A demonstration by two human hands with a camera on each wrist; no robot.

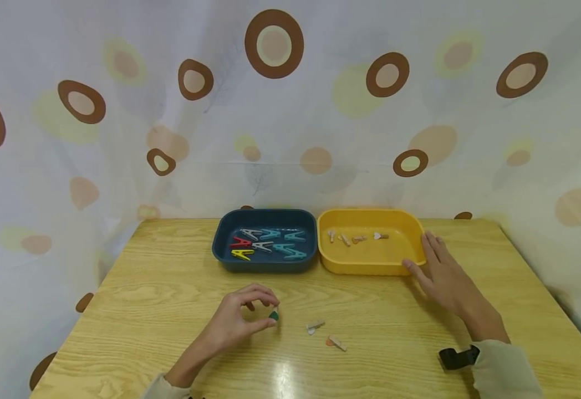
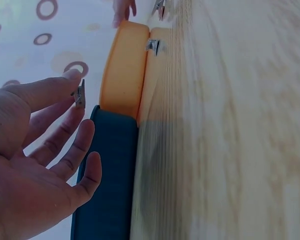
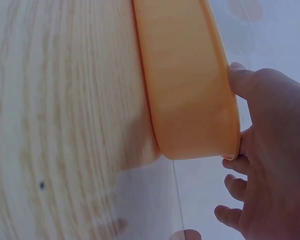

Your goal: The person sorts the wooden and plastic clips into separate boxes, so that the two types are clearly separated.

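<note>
A small wooden clothespin with a green decoration [image 1: 274, 315] is pinched between thumb and fingertip of my left hand [image 1: 235, 318], just above the table. The left wrist view shows that clothespin [image 2: 80, 95] at the fingertips, the other fingers loosely bent. My right hand [image 1: 442, 277] holds the yellow tray [image 1: 370, 268] at its front right corner, thumb on the front rim and fingers along the right side. Several small wooden clothespins [image 1: 345, 240] lie inside this tray. Two more lie on the table: one with a white heart [image 1: 315, 325], one with an orange decoration [image 1: 337, 343].
A dark blue tray [image 1: 265, 267] adjoins the yellow tray's left side. It contains several plastic clothespins [image 1: 263, 246] in grey, teal, red and yellow. Behind the wooden table [image 1: 161, 299] hangs a patterned curtain [image 1: 290, 122]. A black strap [image 1: 457, 358] sits by the right sleeve.
</note>
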